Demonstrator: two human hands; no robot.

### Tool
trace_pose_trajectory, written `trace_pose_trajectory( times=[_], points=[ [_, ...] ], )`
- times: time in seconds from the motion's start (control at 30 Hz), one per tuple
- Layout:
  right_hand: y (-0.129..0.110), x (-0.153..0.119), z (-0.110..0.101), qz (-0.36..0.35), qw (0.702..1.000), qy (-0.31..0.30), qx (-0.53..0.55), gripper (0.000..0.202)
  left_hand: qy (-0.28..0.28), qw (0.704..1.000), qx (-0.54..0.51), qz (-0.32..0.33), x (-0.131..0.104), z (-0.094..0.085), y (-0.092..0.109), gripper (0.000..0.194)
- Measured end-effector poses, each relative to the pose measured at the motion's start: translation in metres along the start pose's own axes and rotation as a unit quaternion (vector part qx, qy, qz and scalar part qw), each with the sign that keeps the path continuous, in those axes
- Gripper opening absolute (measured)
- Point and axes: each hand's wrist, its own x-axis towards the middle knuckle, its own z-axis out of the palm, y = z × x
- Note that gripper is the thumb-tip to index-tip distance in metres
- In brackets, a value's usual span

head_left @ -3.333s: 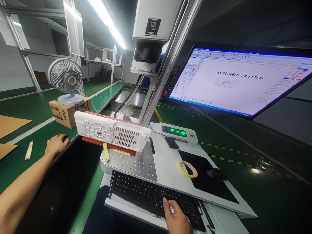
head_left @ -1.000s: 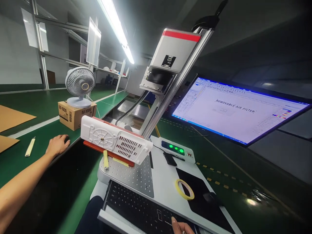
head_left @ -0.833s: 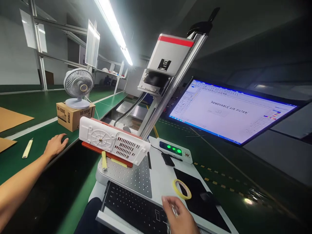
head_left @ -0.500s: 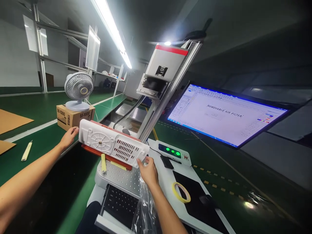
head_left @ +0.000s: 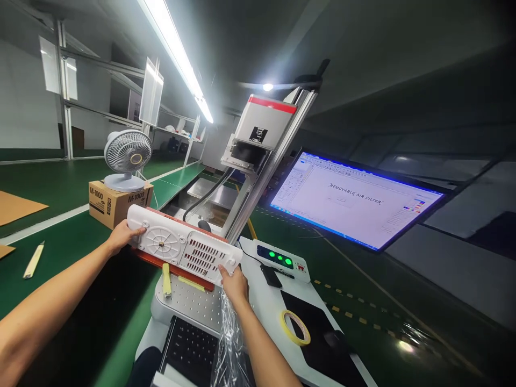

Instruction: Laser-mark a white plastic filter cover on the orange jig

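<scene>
left hand (head_left: 121,236) has its fingers (head_left: 137,232) curled over the near-left end of the white plastic panel (head_left: 183,250), thumb side on the face, the rest wrapped behind the edge and hidden there. right hand (head_left: 234,282) grips the panel's lower right corner, fingertips (head_left: 221,269) pressed on the front, the back of the grip out of sight. so both hands are clasped on the panel, one at each end.

the panel stands tilted, face toward the camera, a round spoked moulding near the left fingers and a slotted grille near the right ones. right under it, an orange-red fixture (head_left: 173,264) peeks out along the lower edge; whether the panel rests on it or is just clear of it cannot be told. below the fingers, a perforated metal plate (head_left: 193,298), with a yellow strip (head_left: 166,272) lying on it beneath the left half of the panel.

a crinkled clear plastic bag (head_left: 228,344) hangs by the right wrist, its lower part cut off by the frame. the keyboard (head_left: 187,349) below is partly covered by that bag and the forearm.

above the panel, the laser head (head_left: 260,126) on its slanted column. to the right of the right hand, a control box (head_left: 278,258) with green lights, a tape roll (head_left: 295,327), and farther out the monitor (head_left: 355,199) reading "removable air filter". left of the left hand, a fan (head_left: 128,156) on a cardboard box (head_left: 119,196).
</scene>
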Motion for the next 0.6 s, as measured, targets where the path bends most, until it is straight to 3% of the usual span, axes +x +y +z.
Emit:
trace_pose_trajectory(
  times=[0.2, 0.33, 0.47, 0.6],
  points=[
    [-0.007, -0.014, -0.007, -0.005, 1.000, 0.004, -0.009, 0.050, 0.014, 1.000, -0.014, 0.001, 0.000, 0.001, -0.001, 0.086],
    [-0.008, -0.037, -0.021, -0.019, 1.000, 0.002, -0.001, 0.047, 0.006, 0.999, -0.035, -0.001, -0.017, -0.005, 0.000, 0.088],
    [0.001, -0.079, -0.044, -0.059, 0.998, 0.027, 0.004, 0.045, 0.028, 0.997, -0.067, -0.014, -0.061, -0.018, 0.007, 0.088],
    [0.032, -0.125, -0.072, -0.100, 0.989, 0.105, 0.011, 0.052, 0.041, 0.994, -0.106, 0.011, -0.123, -0.028, 0.024, 0.084]
  ],
)
